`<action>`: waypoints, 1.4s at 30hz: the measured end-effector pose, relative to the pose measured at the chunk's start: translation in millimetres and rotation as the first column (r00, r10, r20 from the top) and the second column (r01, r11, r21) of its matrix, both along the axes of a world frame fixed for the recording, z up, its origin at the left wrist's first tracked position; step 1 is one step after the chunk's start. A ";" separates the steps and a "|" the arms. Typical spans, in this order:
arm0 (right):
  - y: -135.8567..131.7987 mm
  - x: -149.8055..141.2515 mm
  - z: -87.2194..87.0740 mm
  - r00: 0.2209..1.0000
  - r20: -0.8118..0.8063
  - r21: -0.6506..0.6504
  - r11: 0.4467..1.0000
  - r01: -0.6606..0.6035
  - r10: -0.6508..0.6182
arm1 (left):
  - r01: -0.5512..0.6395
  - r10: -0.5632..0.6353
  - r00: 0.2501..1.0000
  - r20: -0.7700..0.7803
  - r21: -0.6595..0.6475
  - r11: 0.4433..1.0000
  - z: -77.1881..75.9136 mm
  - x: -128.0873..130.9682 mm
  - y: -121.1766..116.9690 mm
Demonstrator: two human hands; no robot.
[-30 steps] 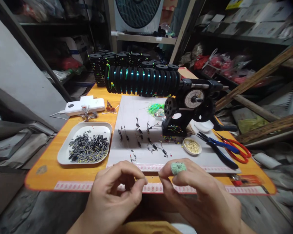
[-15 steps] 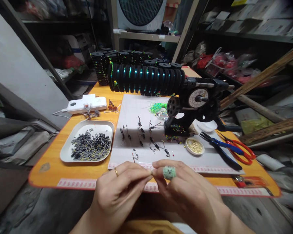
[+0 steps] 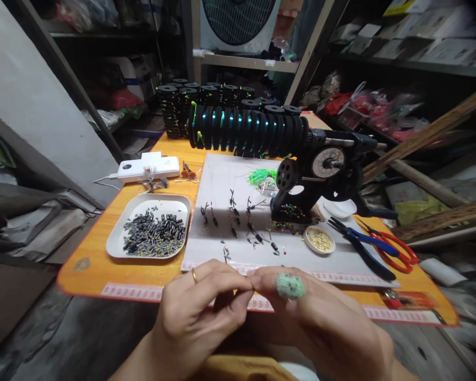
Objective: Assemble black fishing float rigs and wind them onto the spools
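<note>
Near the table's front edge, my left hand (image 3: 206,301) and my right hand (image 3: 321,312) meet at their fingertips. Both are closed in a pinch, and whatever lies between the fingers is too small and covered to name. A ring is on the left hand; a green speckled wrap circles a finger of the right. Just beyond them, on a grey board (image 3: 206,243), lie several small black-bodied pieces (image 3: 258,238) with thin stems and a few tiny grey bits (image 3: 227,254). A white dish of gold beads (image 3: 319,240) sits to the right.
A white tray (image 3: 115,246) of small black and grey parts stands left. A black winding machine (image 3: 289,174) with a line-wrapped spool (image 3: 246,129) rises behind. Blue-handled pliers (image 3: 365,254) and red-handled scissors (image 3: 406,259) lie right. A white power bank-like box (image 3: 162,166) sits back left.
The view has shifted slightly, so the table and its items appear further right. My hands stay together in a pinch, with the right hand turned a little.
</note>
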State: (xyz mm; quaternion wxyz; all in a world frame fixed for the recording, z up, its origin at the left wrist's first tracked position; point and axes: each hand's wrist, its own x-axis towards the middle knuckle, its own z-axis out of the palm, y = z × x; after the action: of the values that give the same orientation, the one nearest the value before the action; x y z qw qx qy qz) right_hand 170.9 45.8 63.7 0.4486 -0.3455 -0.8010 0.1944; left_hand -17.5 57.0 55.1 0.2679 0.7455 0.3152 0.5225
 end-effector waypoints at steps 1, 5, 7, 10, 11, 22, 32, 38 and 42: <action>-1.7 -1.4 -2.9 0.998 -0.061 -0.015 1.000 0.017 -0.018 | -0.005 0.006 1.000 0.021 -0.075 0.997 0.1 -0.2 -1.1; -4.5 -12.9 1.2 0.994 -0.070 -0.124 0.990 0.074 -0.083 | 0.092 0.038 0.959 0.280 -0.434 0.896 -3.7 -0.4 -5.5; -3.5 -20.3 7.0 0.998 -0.025 -0.157 0.986 0.057 -0.061 | 0.201 0.026 0.916 0.400 -0.514 0.834 -7.2 -0.1 -7.4; -2.0 -29.3 9.6 0.996 -0.030 -0.155 0.985 0.074 -0.080 | 0.253 0.024 0.889 0.457 -0.535 0.806 -10.9 0.5 -10.3; -1.7 -31.1 8.5 0.995 -0.026 -0.123 0.988 0.094 -0.098 | 0.250 0.031 0.887 0.460 -0.538 0.805 -11.3 0.6 -11.2; 5.5 -22.3 -2.1 0.976 0.205 0.501 0.865 -0.039 -0.075 | 0.097 -0.005 0.983 0.185 -0.495 0.863 -3.9 -3.2 -14.0; 4.3 -20.7 10.1 0.997 0.065 -0.132 0.990 -0.043 0.052 | -0.020 0.113 0.955 -0.274 0.321 0.947 -5.3 -14.5 -2.8; 7.6 -25.7 5.2 0.986 0.168 0.123 0.992 -0.022 0.001 | -0.040 0.048 0.999 0.021 -0.280 0.959 -5.1 -5.3 -4.9; 9.7 -28.9 1.1 0.993 0.103 -0.010 0.998 -0.060 0.061 | 0.343 -0.006 0.893 0.451 -0.670 0.659 -12.8 -2.2 -4.2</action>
State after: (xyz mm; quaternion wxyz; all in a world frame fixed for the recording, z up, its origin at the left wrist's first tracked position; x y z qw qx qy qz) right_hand 142.0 55.5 64.8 0.3992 -0.3324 -0.8325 0.1926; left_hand -19.8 52.8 42.3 0.6541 0.4745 0.3594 0.4667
